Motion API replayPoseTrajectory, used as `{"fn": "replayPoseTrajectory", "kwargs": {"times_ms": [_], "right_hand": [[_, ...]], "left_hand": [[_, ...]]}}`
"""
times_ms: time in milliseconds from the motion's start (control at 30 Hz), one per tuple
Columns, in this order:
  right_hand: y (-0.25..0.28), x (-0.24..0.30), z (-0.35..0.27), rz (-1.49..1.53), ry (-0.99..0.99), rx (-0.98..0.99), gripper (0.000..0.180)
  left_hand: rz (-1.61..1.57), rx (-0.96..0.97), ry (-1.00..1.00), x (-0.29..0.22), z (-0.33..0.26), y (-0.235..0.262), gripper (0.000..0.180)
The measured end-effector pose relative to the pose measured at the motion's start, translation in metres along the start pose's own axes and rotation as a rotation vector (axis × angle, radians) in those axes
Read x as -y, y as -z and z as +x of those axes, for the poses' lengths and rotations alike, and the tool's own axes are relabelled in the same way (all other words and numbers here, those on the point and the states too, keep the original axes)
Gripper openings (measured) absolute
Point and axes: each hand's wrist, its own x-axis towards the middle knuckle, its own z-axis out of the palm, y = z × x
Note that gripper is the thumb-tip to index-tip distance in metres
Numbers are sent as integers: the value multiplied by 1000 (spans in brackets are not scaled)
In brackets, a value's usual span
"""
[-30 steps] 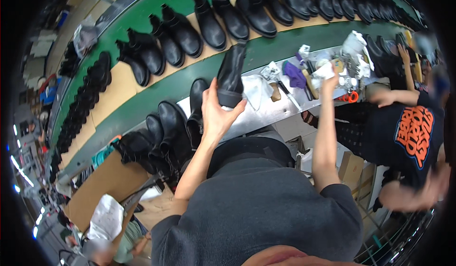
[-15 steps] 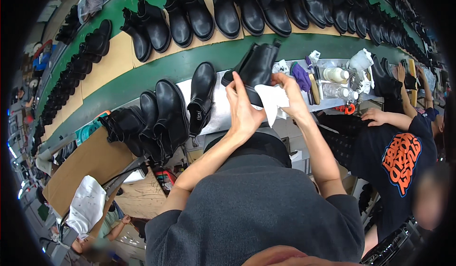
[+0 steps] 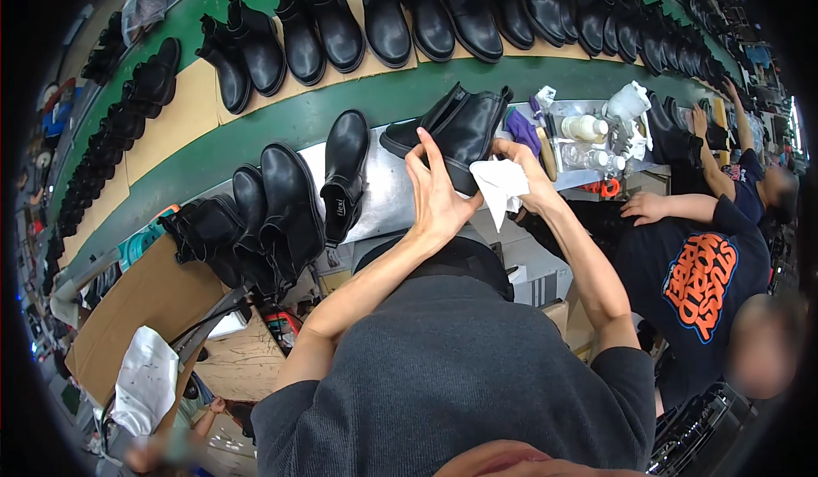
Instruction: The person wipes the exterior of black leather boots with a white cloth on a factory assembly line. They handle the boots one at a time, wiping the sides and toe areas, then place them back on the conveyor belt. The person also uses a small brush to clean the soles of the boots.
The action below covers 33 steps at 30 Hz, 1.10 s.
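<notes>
A black ankle boot (image 3: 467, 138) is held tilted above the metal ledge, its toe toward the left and its shaft opening toward the upper right. My left hand (image 3: 440, 194) grips it from the near side at the sole, thumb and fingers around the edge. My right hand (image 3: 530, 174) is closed on a crumpled white cloth (image 3: 499, 185) at the heel end; its fingertips are partly hidden behind the boot and cloth. Left of my hands, a single black boot (image 3: 348, 155) lies on the ledge. Beside it are more black boots (image 3: 290, 189).
Rows of black boots (image 3: 388, 25) stand on cardboard over a green bench (image 3: 281, 115). A purple cloth (image 3: 521, 131), a brush, and plastic bottles (image 3: 584, 127) sit on the ledge to the right. A co-worker in a dark shirt (image 3: 682, 272) sits close on my right. Cardboard (image 3: 141, 306) leans at left.
The boot has turned to lie flatter, its toe swinging lower and left. The white cloth has bunched slightly in my right hand. The whole view has shifted a little.
</notes>
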Motion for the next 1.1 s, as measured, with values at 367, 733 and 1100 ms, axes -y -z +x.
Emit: {"fn": "replayPoseTrajectory", "kwargs": {"times_ms": [367,733,1100], "right_hand": [[-29,-3,37,-9,393,-121,40],[-58,15,59,404,346,88,43],[-73,-101,63,-107,160,125,34]], "left_hand": [[-39,-130,10,6,17,23,127],[-315,-70,151,27,24,69,117],[-131,636,344,147,-92,74,80]]}}
